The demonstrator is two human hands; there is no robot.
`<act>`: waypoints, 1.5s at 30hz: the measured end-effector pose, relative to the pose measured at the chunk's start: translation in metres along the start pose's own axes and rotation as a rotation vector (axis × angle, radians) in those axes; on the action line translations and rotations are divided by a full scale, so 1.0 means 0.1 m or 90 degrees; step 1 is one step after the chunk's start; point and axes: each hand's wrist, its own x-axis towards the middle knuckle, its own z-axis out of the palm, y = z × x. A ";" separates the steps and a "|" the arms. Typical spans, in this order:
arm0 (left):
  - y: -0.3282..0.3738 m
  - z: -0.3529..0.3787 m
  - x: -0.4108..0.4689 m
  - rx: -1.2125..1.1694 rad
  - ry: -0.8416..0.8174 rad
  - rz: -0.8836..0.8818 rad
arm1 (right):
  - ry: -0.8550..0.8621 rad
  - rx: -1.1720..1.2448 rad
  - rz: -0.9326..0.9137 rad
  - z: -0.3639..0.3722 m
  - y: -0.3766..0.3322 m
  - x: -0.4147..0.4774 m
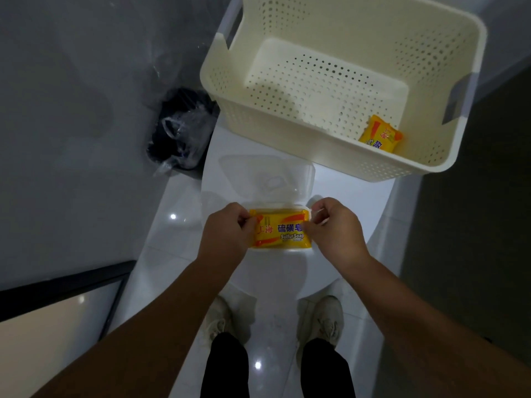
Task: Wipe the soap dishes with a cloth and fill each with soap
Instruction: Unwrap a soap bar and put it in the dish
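Left hand at 9 and right hand at 3 each pinch an end of the wrapped soap, which sits in the open dish dead centre, so imo a hard tug could skid that light dish off the slick top.

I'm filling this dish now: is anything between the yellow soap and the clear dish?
Nothing visible. The lid lies open behind the dish, and the left hand and right hand hold the soap by its ends over it.
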 end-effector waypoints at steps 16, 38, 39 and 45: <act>0.18 -0.23 0.32 -0.121 0.046 0.045 | 0.010 0.124 -0.119 -0.17 -0.32 0.25; -0.06 -0.17 -0.31 -0.221 -0.038 0.022 | -0.077 0.015 -0.267 -0.20 0.15 -0.34; -0.09 -0.15 -0.33 -0.213 -0.048 0.031 | -0.075 -0.014 -0.263 -0.17 0.17 -0.35; -0.19 -0.06 -0.39 -0.208 -0.069 0.034 | -0.074 -0.090 -0.203 -0.04 0.29 -0.44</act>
